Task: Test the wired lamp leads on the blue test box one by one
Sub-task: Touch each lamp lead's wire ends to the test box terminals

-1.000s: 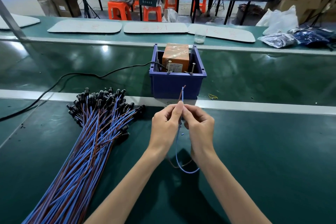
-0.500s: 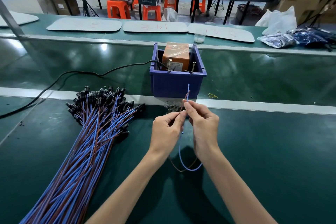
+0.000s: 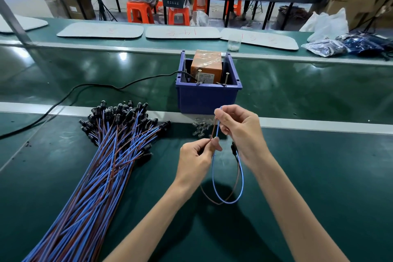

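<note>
A blue test box point(image 3: 207, 97) stands mid-table with an orange taped unit point(image 3: 206, 66) inside and two metal posts at its front rim. Just in front of it both hands hold one lamp lead point(image 3: 226, 194), a blue and a brown wire hanging in a loop. My right hand point(image 3: 240, 132) pinches the blue wire near its tip, close to the box's front wall. My left hand point(image 3: 196, 155) pinches the brown wire lower down. The lead's black socket point(image 3: 234, 148) hangs beside my right wrist. A big bundle of blue and brown leads point(image 3: 102, 166) lies to the left.
A black power cable point(image 3: 89, 87) runs from the box leftward across the belt. Small clear bulbs point(image 3: 201, 128) lie just in front of the box. White pads, a plastic cup point(image 3: 234, 42) and bagged goods point(image 3: 331, 45) sit on the far bench. A person sits on an orange stool beyond.
My hands have drawn apart: the right hand rose with the blue wire toward the box, the left dropped lower with the brown wire. The loop and black socket swung into view.
</note>
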